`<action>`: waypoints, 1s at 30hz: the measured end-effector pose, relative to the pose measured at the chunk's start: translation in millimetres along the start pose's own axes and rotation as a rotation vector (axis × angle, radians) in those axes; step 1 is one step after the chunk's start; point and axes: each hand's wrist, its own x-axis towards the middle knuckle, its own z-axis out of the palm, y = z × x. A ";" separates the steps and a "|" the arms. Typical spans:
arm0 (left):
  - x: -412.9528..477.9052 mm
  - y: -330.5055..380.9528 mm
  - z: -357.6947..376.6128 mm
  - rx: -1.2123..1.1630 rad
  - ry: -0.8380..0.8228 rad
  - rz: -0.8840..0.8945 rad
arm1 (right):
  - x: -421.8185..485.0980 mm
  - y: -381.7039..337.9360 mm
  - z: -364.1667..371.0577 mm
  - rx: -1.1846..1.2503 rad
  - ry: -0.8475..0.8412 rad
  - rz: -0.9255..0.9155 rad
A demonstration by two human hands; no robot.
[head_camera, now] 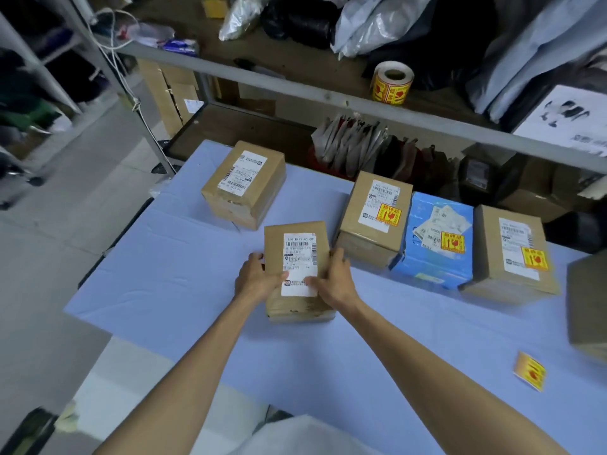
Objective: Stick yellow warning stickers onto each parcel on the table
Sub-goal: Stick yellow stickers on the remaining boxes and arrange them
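A small brown parcel [297,244] with a white shipping label stands in the middle of the blue table [164,274]. My left hand [258,277] grips its left side and my right hand [333,277] grips its right side, thumbs on the label. It bears no yellow sticker. Behind it to the left sits another brown parcel [244,182] without a sticker. To the right stand a brown parcel [374,218], a blue parcel [433,244] and a brown parcel [512,254], each with a yellow warning sticker. A loose yellow sticker [529,371] lies on the table at the right.
A roll of yellow stickers [391,82] stands on the shelf [262,77] behind the table. Bags and envelopes fill the shelf and the space under it. Another brown box [588,307] sits at the right edge. A metal rack [39,77] stands at the left.
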 end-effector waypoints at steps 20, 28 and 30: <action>-124.3 73.9 209.6 0.048 -0.322 0.251 | -118.5 166.6 -184.4 0.136 0.258 0.243; -133.1 71.2 241.4 -0.088 -0.323 0.176 | -126.7 189.3 -185.0 0.194 0.201 0.212; -133.8 71.9 240.5 -0.148 -0.353 0.167 | -125.3 191.3 -182.8 0.249 0.168 0.199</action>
